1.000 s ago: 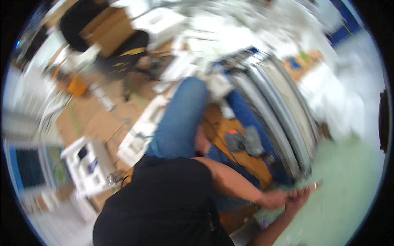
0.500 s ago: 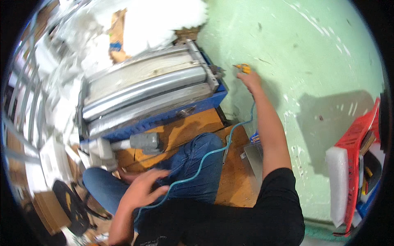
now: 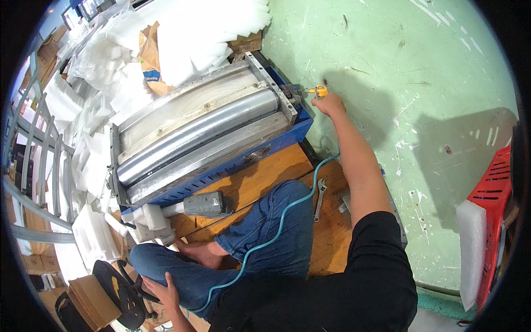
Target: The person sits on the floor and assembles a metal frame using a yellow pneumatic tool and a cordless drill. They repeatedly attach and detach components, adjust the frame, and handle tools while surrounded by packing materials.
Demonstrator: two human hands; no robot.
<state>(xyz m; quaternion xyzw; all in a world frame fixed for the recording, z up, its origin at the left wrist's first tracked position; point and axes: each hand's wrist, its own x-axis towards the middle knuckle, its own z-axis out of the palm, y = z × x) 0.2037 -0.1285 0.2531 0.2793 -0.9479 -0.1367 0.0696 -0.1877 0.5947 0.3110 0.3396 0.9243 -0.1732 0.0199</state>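
My right arm stretches well forward, and my right hand (image 3: pixel 331 104) closes its fingers around a yellow air gun (image 3: pixel 319 91), its thin nozzle aimed left at the right end of the roller unit (image 3: pixel 199 137); whether it touches, I cannot tell. My left hand (image 3: pixel 165 291) lies relaxed on my left knee, thumb spread from the fingers, holding nothing. Far right, a white foam slab (image 3: pixel 472 249) leans beside a red slotted basket (image 3: pixel 492 180), contents mostly hidden. A cardboard box (image 3: pixel 95 303) sits by the black chair (image 3: pixel 119 285).

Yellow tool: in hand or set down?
In hand: the right hand grips the yellow tool beside the roller unit's right end.
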